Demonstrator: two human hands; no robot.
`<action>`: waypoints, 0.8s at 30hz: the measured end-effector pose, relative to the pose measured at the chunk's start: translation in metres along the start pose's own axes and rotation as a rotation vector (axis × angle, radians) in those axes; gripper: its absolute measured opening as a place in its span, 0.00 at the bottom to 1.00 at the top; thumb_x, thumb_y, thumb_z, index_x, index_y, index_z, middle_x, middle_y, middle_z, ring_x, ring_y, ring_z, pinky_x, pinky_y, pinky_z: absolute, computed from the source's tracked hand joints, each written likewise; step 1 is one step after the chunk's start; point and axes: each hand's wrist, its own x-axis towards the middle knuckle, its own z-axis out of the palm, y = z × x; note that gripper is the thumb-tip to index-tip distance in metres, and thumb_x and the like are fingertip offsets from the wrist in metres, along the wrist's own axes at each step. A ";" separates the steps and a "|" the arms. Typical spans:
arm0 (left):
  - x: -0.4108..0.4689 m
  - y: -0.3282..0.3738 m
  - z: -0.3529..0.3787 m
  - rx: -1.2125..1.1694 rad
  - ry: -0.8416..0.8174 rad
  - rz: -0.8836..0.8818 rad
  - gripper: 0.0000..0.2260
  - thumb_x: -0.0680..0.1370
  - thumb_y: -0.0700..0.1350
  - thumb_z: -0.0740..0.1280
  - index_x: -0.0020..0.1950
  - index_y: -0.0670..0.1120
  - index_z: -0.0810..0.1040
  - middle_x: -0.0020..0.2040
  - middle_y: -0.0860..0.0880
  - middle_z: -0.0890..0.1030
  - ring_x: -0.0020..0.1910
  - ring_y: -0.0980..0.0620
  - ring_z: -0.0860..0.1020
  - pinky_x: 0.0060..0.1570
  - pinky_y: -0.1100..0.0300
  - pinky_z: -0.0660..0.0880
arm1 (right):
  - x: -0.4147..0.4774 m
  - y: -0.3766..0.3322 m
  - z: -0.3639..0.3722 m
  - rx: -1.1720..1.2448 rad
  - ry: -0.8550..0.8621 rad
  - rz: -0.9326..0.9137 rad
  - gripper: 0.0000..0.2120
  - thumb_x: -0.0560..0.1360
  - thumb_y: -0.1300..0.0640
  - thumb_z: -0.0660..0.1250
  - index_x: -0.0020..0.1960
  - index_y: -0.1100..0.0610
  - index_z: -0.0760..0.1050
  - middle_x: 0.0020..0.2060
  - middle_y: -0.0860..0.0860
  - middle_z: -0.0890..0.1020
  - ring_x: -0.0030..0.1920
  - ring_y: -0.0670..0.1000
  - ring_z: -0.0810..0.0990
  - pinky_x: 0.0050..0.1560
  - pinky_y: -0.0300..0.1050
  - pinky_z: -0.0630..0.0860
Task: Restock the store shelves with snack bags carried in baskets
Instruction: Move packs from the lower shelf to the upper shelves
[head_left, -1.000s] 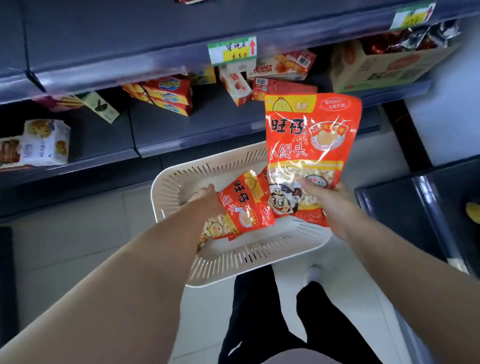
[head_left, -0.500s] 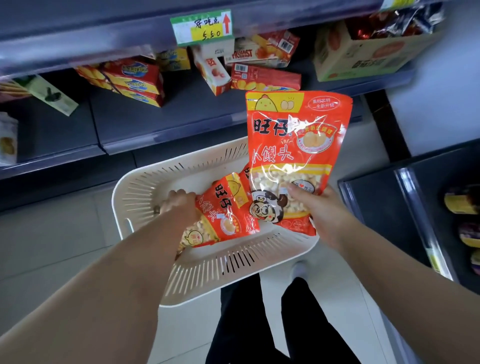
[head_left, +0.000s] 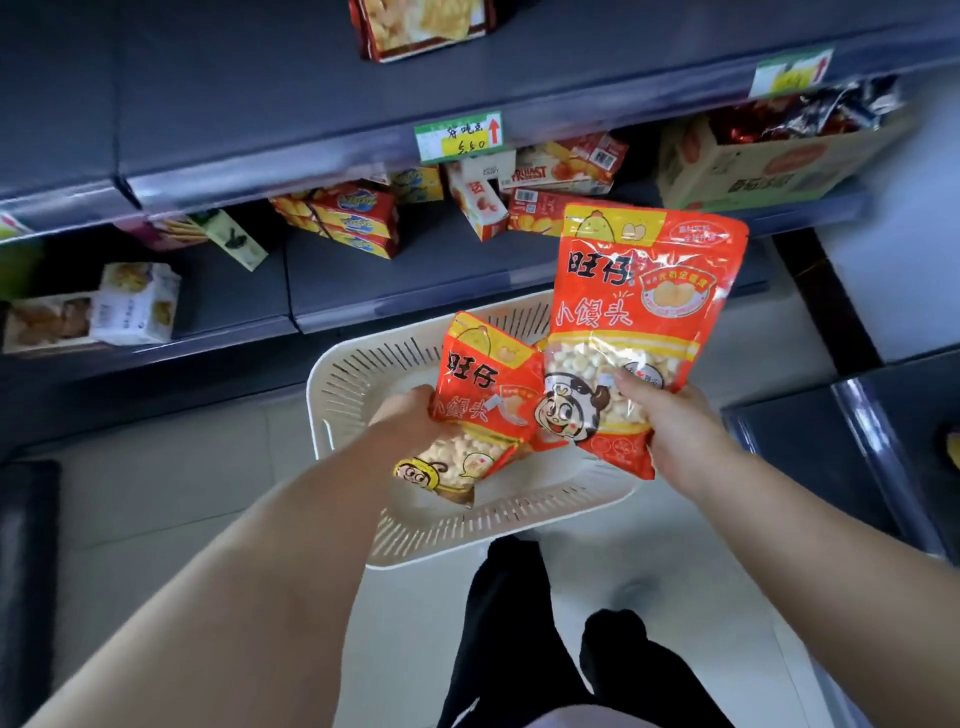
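A white slotted basket (head_left: 498, 535) sits on the floor in front of the shelves. My right hand (head_left: 680, 441) grips the lower edge of a large red-orange snack bag (head_left: 639, 312) and holds it upright above the basket's right side. My left hand (head_left: 410, 421) grips a second, similar snack bag (head_left: 483, 395), tilted and lifted just above the basket's inside. A sliver of another red bag shows between the two. The dark grey lower shelf (head_left: 426, 291) lies right behind the basket.
The lower shelf carries red and yellow snack boxes (head_left: 353, 218), a white carton pack (head_left: 137, 304) at left and an open cardboard carton (head_left: 779, 156) at right. A price tag (head_left: 460, 136) hangs on the shelf edge above. A dark low unit (head_left: 857, 431) stands at right. My legs are below the basket.
My left hand has lifted its snack bag up out of the basket and turned it more upright. The right hand still holds the large bag up. The view has tilted upward, showing more shelf.
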 end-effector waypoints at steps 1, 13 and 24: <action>-0.008 0.005 -0.003 0.005 0.046 0.013 0.16 0.70 0.55 0.77 0.52 0.52 0.77 0.43 0.51 0.83 0.38 0.53 0.80 0.36 0.60 0.78 | -0.002 -0.003 -0.004 0.006 -0.006 -0.008 0.15 0.70 0.58 0.77 0.55 0.52 0.78 0.44 0.52 0.87 0.41 0.54 0.87 0.46 0.56 0.82; -0.119 0.107 -0.017 -0.643 0.499 0.029 0.17 0.71 0.52 0.77 0.55 0.46 0.79 0.42 0.50 0.85 0.38 0.51 0.83 0.39 0.57 0.79 | -0.043 -0.054 -0.101 0.076 -0.055 -0.171 0.19 0.70 0.54 0.77 0.59 0.50 0.76 0.50 0.55 0.85 0.47 0.60 0.86 0.48 0.68 0.79; -0.174 0.228 0.023 -0.759 0.576 0.147 0.15 0.75 0.51 0.74 0.57 0.47 0.76 0.47 0.50 0.84 0.45 0.50 0.83 0.48 0.53 0.80 | -0.078 -0.090 -0.196 0.122 -0.038 -0.350 0.10 0.74 0.49 0.73 0.54 0.50 0.77 0.45 0.51 0.86 0.43 0.55 0.86 0.45 0.58 0.83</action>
